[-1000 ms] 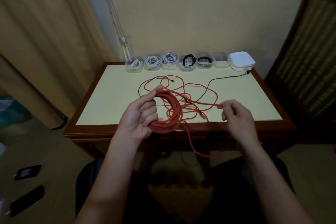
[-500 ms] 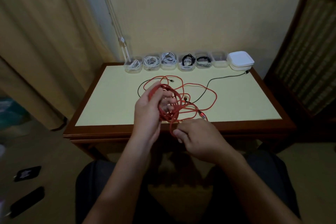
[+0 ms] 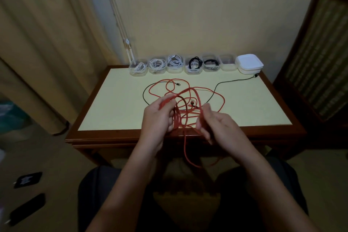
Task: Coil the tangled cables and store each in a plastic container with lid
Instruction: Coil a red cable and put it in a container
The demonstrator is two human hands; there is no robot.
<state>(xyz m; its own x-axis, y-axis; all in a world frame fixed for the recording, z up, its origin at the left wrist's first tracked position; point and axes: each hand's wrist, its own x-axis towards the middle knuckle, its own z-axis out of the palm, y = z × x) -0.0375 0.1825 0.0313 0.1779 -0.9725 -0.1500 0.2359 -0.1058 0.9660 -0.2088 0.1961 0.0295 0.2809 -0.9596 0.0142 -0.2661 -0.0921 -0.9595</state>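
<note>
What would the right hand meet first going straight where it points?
Likely the loops of red cable hanging from the left hand, just left of the right hand; depth is unclear.

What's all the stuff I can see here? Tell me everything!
red cable: 1, red, tangled on the table, partly bundled in both hands
black cable: 1, black, loose on the table
containers: 6, clear, row along the table's far edge; five hold coiled cables, the rightmost looks empty
lids: 1 stack, white, right of the row
table: 1, brown frame, pale yellow top
curtain: 1, beige, left
chair: 1, dark wood, right
flat things: 2, black, floor at left
left hand: 1, grips the red bundle
right hand: 1, pinches red strands
</note>
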